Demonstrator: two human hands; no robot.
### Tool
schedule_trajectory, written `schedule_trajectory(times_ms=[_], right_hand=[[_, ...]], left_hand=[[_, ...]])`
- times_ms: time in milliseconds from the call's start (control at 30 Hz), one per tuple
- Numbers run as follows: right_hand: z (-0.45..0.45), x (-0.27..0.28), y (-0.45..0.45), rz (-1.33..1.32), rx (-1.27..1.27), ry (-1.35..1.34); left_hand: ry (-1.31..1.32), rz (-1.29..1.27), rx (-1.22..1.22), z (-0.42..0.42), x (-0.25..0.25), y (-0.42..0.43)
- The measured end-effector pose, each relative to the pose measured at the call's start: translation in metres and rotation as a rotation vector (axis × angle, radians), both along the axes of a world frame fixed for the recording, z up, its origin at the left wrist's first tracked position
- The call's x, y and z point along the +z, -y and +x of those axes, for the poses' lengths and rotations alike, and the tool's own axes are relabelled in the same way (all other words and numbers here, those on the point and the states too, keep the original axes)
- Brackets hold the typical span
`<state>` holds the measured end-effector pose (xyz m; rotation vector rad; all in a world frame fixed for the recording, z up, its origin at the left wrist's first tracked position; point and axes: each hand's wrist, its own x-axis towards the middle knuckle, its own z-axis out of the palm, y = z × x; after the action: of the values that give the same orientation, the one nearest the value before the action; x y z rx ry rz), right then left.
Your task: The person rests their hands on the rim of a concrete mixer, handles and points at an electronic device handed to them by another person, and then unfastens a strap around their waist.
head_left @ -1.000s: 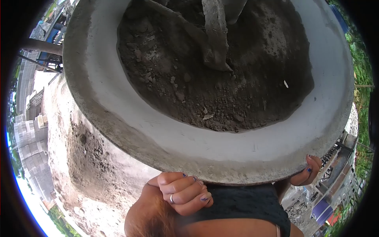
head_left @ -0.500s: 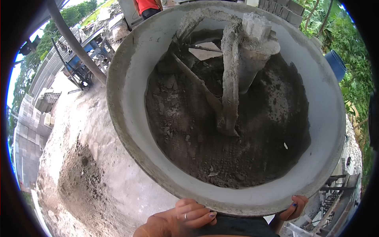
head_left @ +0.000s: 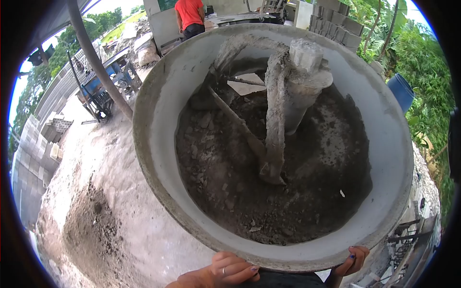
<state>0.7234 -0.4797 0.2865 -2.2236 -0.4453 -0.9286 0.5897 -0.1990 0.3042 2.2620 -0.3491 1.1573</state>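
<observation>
A large round concrete mixer pan fills the middle of the view, its pale wall coated with dried cement. Dark grey, crumbly mix covers its bottom. Inside stands a cement-caked mixing arm, bent down into the mix beside a thick central post. At the near rim, my left hand, with a ring on one finger, is closed with curled fingers against the edge. Farther right, my right hand has its fingers hooked over the same rim; its thumb is hidden.
Left of the pan lie a sand pile and stacked blocks. A slanting post stands near a blue machine. Behind are a person in red and grey blocks. At right are a blue barrel and metal frames.
The view has tilted up slightly, so the pan and surroundings sit lower in the picture and more of the person behind shows. Both hands stay at the rim; the mixing arm looks unmoved.
</observation>
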Motion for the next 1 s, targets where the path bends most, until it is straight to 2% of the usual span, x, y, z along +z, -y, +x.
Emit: schedule_trajectory(times_ms=[100, 200, 300, 400, 1000], right_hand=[[0.006, -0.010, 0.005, 0.026, 0.010, 0.061], [0.008, -0.013, 0.008, 0.037, 0.045, 0.087], [0.008, -0.011, 0.006, 0.022, 0.058, 0.093], [0.007, -0.010, 0.007, 0.010, 0.029, 0.062], [0.005, -0.009, 0.002, 0.059, 0.013, 0.079]], left_hand=[[0.053, 0.016, 0.021, 0.001, -0.006, 0.001], [-0.107, 0.111, -0.021, -0.010, -0.009, -0.003], [-0.065, 0.133, 0.042, -0.006, -0.010, -0.001], [0.048, 0.040, 0.043, 0.002, -0.001, 0.001], [0.003, 0.030, 0.037, 0.000, 0.000, 0.002]])
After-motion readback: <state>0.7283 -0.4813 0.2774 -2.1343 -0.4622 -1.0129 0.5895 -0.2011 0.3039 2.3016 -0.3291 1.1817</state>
